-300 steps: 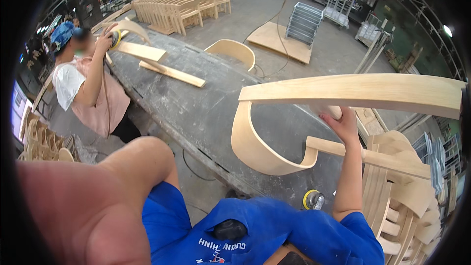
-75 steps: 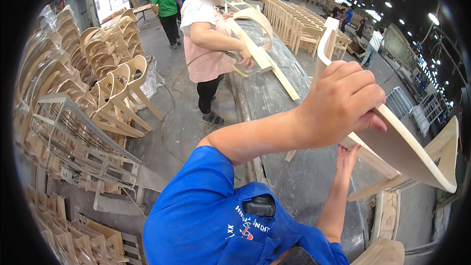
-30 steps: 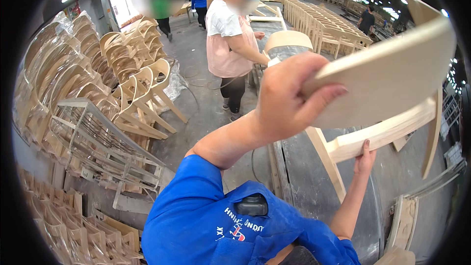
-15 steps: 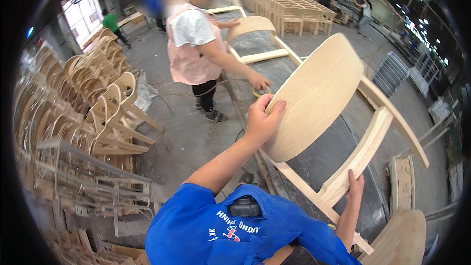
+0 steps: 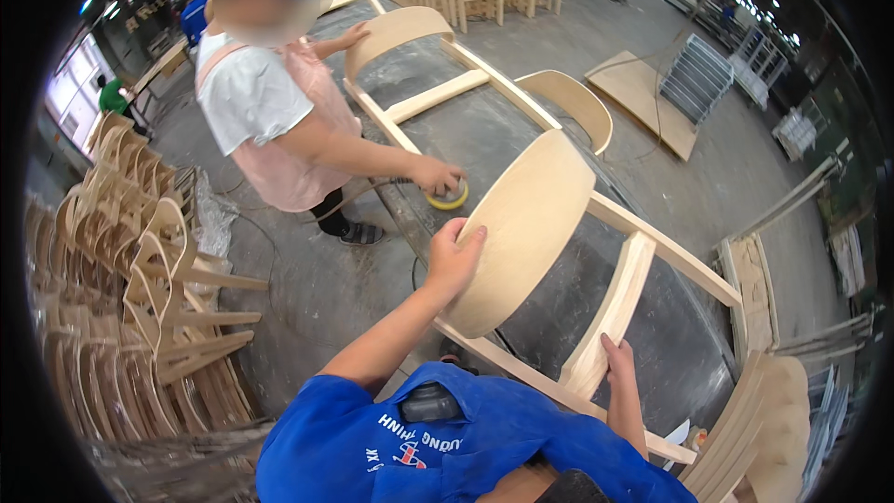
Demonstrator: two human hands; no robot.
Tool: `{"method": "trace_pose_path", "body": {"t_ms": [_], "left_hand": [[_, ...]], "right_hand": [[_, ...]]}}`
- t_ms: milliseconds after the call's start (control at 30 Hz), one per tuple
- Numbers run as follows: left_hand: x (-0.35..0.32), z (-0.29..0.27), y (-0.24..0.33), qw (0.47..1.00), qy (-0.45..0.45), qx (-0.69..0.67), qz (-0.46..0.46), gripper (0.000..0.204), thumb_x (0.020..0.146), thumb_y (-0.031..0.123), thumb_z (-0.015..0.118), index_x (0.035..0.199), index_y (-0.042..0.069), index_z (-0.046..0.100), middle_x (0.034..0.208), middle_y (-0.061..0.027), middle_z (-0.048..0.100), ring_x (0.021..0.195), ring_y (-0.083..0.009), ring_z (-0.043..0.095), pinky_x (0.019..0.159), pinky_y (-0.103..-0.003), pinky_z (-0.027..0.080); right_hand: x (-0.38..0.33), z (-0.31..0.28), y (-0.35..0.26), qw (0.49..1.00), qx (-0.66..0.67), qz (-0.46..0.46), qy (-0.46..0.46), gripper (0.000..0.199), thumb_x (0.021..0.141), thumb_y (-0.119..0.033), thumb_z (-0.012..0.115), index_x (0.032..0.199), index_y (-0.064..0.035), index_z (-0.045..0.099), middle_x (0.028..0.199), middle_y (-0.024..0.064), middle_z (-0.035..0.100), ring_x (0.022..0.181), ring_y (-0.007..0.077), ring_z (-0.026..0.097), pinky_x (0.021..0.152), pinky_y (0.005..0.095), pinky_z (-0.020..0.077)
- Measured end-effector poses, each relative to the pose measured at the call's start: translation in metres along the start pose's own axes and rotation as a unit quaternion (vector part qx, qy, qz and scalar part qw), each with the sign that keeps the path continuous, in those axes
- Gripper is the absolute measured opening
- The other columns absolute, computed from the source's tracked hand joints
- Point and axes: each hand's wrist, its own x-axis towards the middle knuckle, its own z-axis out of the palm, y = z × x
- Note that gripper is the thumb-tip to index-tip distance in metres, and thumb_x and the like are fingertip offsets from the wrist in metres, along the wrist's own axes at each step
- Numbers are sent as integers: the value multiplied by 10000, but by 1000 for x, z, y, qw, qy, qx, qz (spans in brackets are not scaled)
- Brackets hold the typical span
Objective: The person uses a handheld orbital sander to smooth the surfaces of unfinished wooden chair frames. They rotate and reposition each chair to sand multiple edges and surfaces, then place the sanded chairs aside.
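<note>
A wooden chair frame is held over the grey worktop; whether it is rested on that surface cannot be confirmed from this view. The curved backrest is taken as the reference for all positions.

The left edge of the curved backrest is grasped by the left hand, with the thumb laid on the broad face. To the right of the backrest, the crossrail is grasped by the right hand; the part of this grip beneath the wood is hidden. To the upper left of the backrest and near it, a yellow-edged sander is held by a co-worker's hand.

For sound handling, the load should be shared evenly between both hands, so that the crossrail is not twisted against the near rail and the far rail. The backrest is best gripped at its edge, as marks on the face seem likely otherwise. Clearance from the sander should be maintained. Stable support should be verified before either grip is relaxed.
</note>
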Motion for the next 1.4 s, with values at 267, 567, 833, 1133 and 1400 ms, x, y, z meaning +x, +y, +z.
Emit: {"method": "trace_pose_path", "body": {"t_ms": [267, 567, 833, 1133, 1400], "left_hand": [[84, -5, 1, 997, -74, 2, -11, 292, 870, 162, 678, 1067, -47, 627, 935, -129, 692, 872, -176, 650, 791, -317, 499], [139, 5, -31, 985, -170, -18, 0, 496, 908, 66, 618, 1360, -26, 435, 1231, -118, 597, 1124, -162, 560, 962, -301, 443], [157, 11, -52, 989, -145, 2, 24, 403, 931, 43, 560, 1323, -26, 497, 1151, -106, 643, 1053, -151, 598, 905, -288, 461], [162, 7, -67, 995, -100, -2, 9, 356, 918, 29, 582, 1258, -60, 532, 1099, -119, 672, 993, -151, 630, 852, -285, 487], [214, 8, -83, 995, -94, 32, 13, 317, 916, 103, 611, 1188, -56, 576, 1025, -130, 692, 946, -159, 638, 811, -298, 498]], "right_hand": [[49, 62, -11, 999, 1, 51, 15, 470, 889, -192, 688, 1216, 106, 530, 1118, 204, 653, 987, 285, 656, 853, 374, 513], [103, 100, -18, 994, 87, 53, 44, 469, 900, -215, 681, 1218, 95, 531, 1107, 198, 654, 953, 302, 664, 832, 398, 525], [113, 123, 4, 994, 57, 77, 56, 479, 945, -268, 617, 1282, 51, 496, 1161, 180, 632, 1031, 309, 636, 879, 437, 508], [81, 102, 20, 968, -114, 104, -196, 567, 864, -334, 712, 1287, -13, 514, 1168, 142, 626, 1067, 275, 611, 874, 421, 501], [-19, 4, 70, 793, -533, 86, -283, 574, 722, -351, 770, 1199, -69, 621, 1147, 191, 656, 1063, 358, 621, 922, 414, 478]]}}
